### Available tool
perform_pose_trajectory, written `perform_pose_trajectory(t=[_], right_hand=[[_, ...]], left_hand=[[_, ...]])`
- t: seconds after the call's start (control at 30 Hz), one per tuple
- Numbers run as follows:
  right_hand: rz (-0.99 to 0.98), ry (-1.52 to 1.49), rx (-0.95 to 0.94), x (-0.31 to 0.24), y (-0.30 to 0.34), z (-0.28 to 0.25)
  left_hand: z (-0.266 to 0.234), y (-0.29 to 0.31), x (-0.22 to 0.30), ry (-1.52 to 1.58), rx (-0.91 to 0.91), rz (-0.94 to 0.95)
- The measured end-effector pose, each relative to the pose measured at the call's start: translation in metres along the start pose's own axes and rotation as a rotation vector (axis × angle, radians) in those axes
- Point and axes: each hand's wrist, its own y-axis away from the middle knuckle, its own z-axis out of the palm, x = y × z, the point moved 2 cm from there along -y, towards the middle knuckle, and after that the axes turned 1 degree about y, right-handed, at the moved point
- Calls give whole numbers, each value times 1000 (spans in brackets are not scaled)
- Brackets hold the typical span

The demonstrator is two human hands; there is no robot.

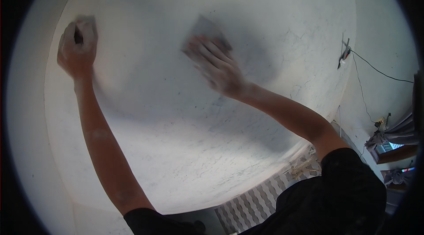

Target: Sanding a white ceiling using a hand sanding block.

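Observation:
A broad white wall (145, 76) fills most of the view, with fine cracks and dark specks. My right hand (218, 65), dusted white, presses a grey sheet of sandpaper (206, 25) against it; the fingers lie over the sheet and are slightly blurred. At the far left, my left hand (77, 54) rests against the same wall with its fingers curled in. A dark gap shows between those fingers. A grey patch lies just beyond their tips, and I cannot tell whether it is a held piece or a shadow. Both forearms carry pale dust.
On the right, a small fixture with wires (344, 54) hangs near the wall's corner. A cable runs from it toward a grey curtain (397, 131) beside a wooden-framed opening (395, 153). Below lies a patterned floor (254, 204), with light brown debris (304, 168) by the wall's foot.

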Motion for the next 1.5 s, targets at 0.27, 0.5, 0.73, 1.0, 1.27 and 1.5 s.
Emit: perform_pose_trajectory(t=[0.27,0.5,0.73,1.0,1.27,1.5], right_hand=[[-125,209,-71,19,65,-5],[0,69,-72,23,-16,-11],[-91,133,-269,47,82,-29],[109,186,2,76,-9,-48],[4,257,-272,109,59,-58],[154,108,35,94,16,-55]], left_hand=[[4,-1,5,16,-119,-73],[7,-1,4,40,-129,-105],[8,2,-3,-41,-114,-75],[11,1,-7,-61,-125,-32],[17,8,3,-51,-133,-62],[-4,-6,-8,-51,-136,-48]])
